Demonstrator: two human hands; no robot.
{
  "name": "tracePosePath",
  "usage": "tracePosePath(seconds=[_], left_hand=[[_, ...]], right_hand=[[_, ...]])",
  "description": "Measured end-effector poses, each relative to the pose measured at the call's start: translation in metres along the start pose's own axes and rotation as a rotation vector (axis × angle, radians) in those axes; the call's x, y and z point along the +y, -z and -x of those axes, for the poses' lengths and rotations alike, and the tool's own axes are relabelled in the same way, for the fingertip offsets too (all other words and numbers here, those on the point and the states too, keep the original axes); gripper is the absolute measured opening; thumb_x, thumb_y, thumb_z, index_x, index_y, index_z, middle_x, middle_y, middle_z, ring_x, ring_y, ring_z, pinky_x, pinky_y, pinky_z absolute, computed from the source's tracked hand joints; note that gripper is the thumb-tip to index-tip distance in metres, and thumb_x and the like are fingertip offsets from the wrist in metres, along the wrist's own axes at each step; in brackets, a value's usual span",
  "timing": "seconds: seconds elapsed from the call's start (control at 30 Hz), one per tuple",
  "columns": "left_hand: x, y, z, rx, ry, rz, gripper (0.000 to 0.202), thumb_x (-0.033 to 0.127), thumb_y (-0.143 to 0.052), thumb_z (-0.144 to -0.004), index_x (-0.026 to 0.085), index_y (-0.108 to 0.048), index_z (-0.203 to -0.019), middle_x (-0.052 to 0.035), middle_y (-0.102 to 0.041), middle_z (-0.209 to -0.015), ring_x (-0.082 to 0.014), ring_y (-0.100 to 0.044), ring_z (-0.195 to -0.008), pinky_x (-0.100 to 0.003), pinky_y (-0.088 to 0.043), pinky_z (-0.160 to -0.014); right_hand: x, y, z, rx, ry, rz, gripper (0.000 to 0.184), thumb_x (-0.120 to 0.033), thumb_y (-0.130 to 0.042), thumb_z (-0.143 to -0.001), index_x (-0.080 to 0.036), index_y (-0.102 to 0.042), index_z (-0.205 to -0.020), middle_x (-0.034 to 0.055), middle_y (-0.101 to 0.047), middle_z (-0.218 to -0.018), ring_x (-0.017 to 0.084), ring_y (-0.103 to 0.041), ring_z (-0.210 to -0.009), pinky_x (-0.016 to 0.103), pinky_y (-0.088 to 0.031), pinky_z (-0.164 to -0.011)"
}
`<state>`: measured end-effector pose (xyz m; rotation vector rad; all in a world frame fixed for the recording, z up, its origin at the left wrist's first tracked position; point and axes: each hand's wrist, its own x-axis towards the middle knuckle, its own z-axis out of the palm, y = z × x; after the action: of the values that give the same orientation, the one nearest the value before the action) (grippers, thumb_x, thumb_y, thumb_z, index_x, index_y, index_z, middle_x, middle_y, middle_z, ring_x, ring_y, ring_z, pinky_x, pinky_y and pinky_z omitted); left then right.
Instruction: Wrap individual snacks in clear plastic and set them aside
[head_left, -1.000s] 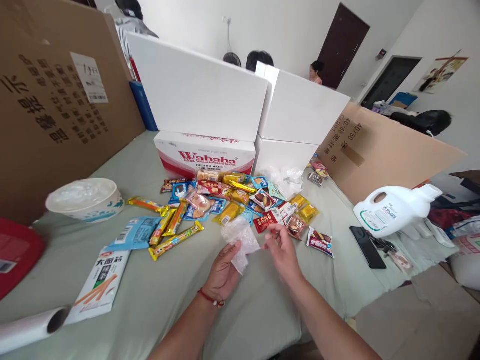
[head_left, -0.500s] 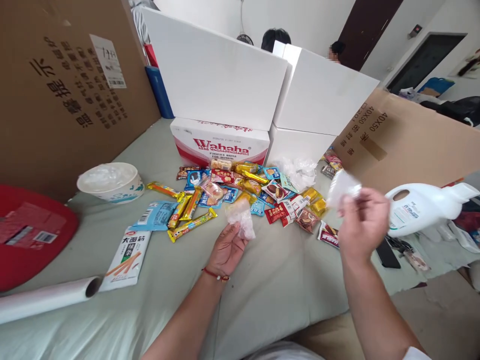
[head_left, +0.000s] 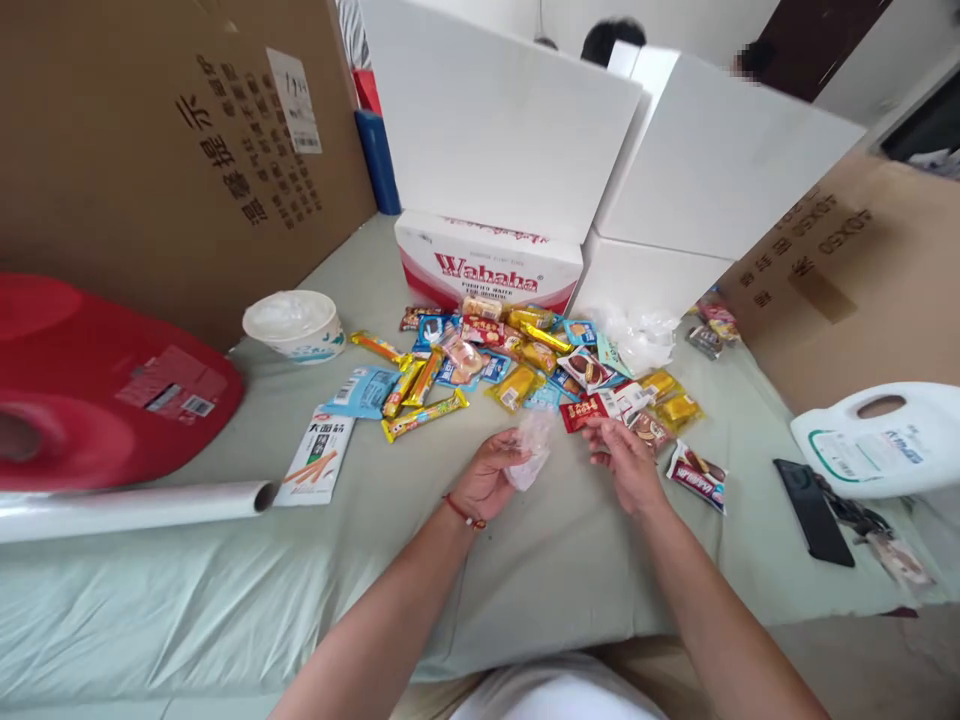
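Observation:
My left hand (head_left: 487, 475) is closed on a crumpled clear plastic bag (head_left: 532, 450) in front of the snack pile. My right hand (head_left: 628, 465) is to the right of the bag, fingers loosely bent and slightly apart, with nothing visible in it. Its fingertips overlap the lower edge of a red snack packet (head_left: 576, 415) in this view; whether they touch it I cannot tell. Around the hands lie yellow wrapped cakes (head_left: 516, 388), yellow stick snacks (head_left: 425, 415), a blue pouch (head_left: 364, 391) and a dark red cake packet (head_left: 697, 475).
A paper bowl (head_left: 296, 330) holding clear plastic stands left, near a red jug (head_left: 97, 390), a white roll (head_left: 135, 510) and a white snack bag (head_left: 315, 462). Crumpled clear bags (head_left: 645, 340) lie before the white boxes (head_left: 487, 262). At right are a phone (head_left: 814, 510) and white bottle (head_left: 862, 440).
My right hand has come down and left toward the left hand; the clear plastic it held no longer shows in it. The left hand keeps its bag. The view has shifted.

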<state>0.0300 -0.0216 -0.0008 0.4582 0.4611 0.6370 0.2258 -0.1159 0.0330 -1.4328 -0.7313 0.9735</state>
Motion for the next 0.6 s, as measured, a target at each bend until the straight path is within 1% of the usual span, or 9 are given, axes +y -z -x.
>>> tracePosePath(seconds=[0.07,0.1,0.17,0.2,0.27,0.37,0.47,0.53,0.6], left_hand=[[-0.004,-0.003,0.002,-0.054,0.075,-0.045,0.048,0.019,-0.094,-0.054,0.011,-0.078,-0.098,-0.0085,-0.077,-0.092,-0.0176,-0.068,-0.078,-0.028,-0.049,-0.077],[-0.006,-0.005,0.003,-0.075,0.105,-0.073,0.047,0.021,-0.094,-0.055,0.01,-0.078,-0.098,-0.0092,-0.077,-0.092,-0.0179,-0.068,-0.077,-0.029,-0.048,-0.076],[-0.009,-0.007,0.004,-0.1,0.134,-0.131,0.044,0.026,-0.095,-0.059,0.01,-0.078,-0.096,-0.0087,-0.076,-0.087,-0.0169,-0.066,-0.073,-0.028,-0.046,-0.073],[-0.01,-0.008,0.005,-0.099,0.128,-0.156,0.041,0.028,-0.095,-0.06,0.01,-0.077,-0.092,-0.0075,-0.074,-0.084,-0.0158,-0.065,-0.071,-0.028,-0.045,-0.071],[-0.009,-0.009,0.005,-0.079,0.091,-0.189,0.038,0.031,-0.096,-0.06,0.012,-0.074,-0.084,-0.0037,-0.07,-0.079,-0.013,-0.061,-0.068,-0.026,-0.043,-0.067],[-0.006,-0.007,0.003,-0.054,0.048,-0.193,0.04,0.034,-0.097,-0.057,0.014,-0.067,-0.075,0.0015,-0.061,-0.07,-0.0091,-0.053,-0.062,-0.023,-0.038,-0.06],[-0.005,-0.006,0.001,-0.057,0.03,-0.163,0.04,0.037,-0.095,-0.06,0.014,-0.064,-0.072,0.004,-0.053,-0.065,-0.0054,-0.042,-0.055,-0.021,-0.029,-0.053],[-0.005,-0.004,0.0,-0.067,0.029,-0.134,0.037,0.037,-0.093,-0.063,0.014,-0.065,-0.071,0.0041,-0.051,-0.063,-0.0051,-0.039,-0.054,-0.021,-0.026,-0.052],[-0.005,-0.003,-0.001,-0.074,0.034,-0.108,0.036,0.042,-0.09,-0.065,0.015,-0.066,-0.072,0.0026,-0.052,-0.063,-0.0071,-0.041,-0.056,-0.022,-0.029,-0.052]], right_hand=[[-0.003,-0.013,0.003,-0.087,-0.084,-0.117,0.054,-0.069,-0.076,-0.076,-0.028,-0.074,-0.111,0.0065,-0.072,-0.108,0.021,-0.064,-0.092,0.031,-0.054,-0.073],[-0.005,-0.018,0.001,-0.146,-0.122,-0.126,0.055,-0.067,-0.08,-0.073,-0.028,-0.075,-0.111,0.0061,-0.072,-0.107,0.021,-0.065,-0.093,0.032,-0.054,-0.076],[-0.01,-0.026,-0.005,-0.211,-0.154,-0.07,0.05,-0.061,-0.087,-0.067,-0.024,-0.076,-0.099,0.004,-0.073,-0.093,0.018,-0.064,-0.082,0.029,-0.051,-0.073],[-0.012,-0.029,-0.008,-0.203,-0.142,-0.036,0.046,-0.057,-0.09,-0.064,-0.022,-0.076,-0.091,0.0022,-0.072,-0.085,0.016,-0.062,-0.075,0.028,-0.048,-0.07],[-0.014,-0.029,-0.012,-0.129,-0.094,-0.015,0.042,-0.053,-0.091,-0.062,-0.02,-0.073,-0.082,-0.0008,-0.069,-0.075,0.013,-0.056,-0.066,0.026,-0.044,-0.064],[-0.014,-0.024,-0.014,0.007,-0.064,-0.026,0.042,-0.054,-0.089,-0.064,-0.021,-0.07,-0.083,-0.0042,-0.063,-0.067,0.011,-0.048,-0.056,0.024,-0.037,-0.052],[-0.013,-0.015,-0.014,0.08,-0.043,-0.016,0.041,-0.055,-0.087,-0.066,-0.022,-0.068,-0.081,-0.0065,-0.055,-0.059,0.009,-0.037,-0.049,0.023,-0.025,-0.044],[-0.013,-0.01,-0.014,0.088,-0.008,-0.012,0.04,-0.055,-0.086,-0.067,-0.023,-0.067,-0.081,-0.0065,-0.053,-0.059,0.009,-0.037,-0.049,0.024,-0.025,-0.043],[-0.014,-0.007,-0.015,0.086,0.037,-0.001,0.039,-0.055,-0.086,-0.068,-0.024,-0.068,-0.084,-0.006,-0.055,-0.062,0.011,-0.04,-0.052,0.024,-0.03,-0.046]])
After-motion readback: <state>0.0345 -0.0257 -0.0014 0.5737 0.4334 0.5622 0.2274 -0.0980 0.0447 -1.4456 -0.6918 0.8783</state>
